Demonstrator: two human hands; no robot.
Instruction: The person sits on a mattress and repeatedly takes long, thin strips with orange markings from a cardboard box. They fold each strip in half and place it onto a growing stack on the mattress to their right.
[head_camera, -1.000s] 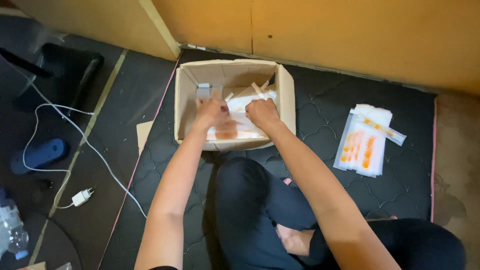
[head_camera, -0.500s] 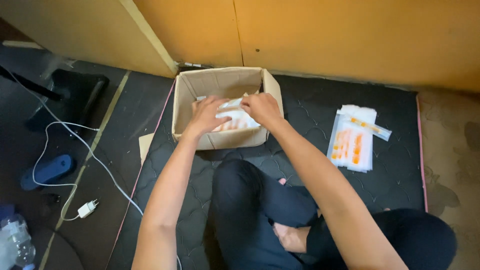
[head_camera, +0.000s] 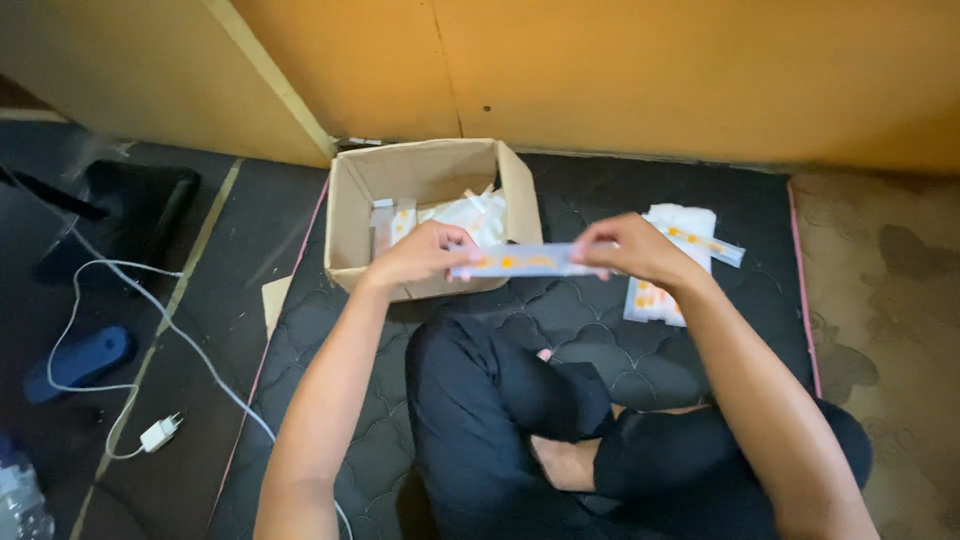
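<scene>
Bare forearms without sleeves; black trousers cover the crossed legs.

A long flat packet (head_camera: 520, 261) was held level at its two ends, the left hand (head_camera: 420, 256) at one and the right hand (head_camera: 630, 250) at the other, just in front of an open cardboard box (head_camera: 350, 215). More white packets (head_camera: 470, 212) were seen inside the box, and a stack of packets (head_camera: 670, 262) lay right of the box on a dark quilted mat (head_camera: 330, 330).
</scene>
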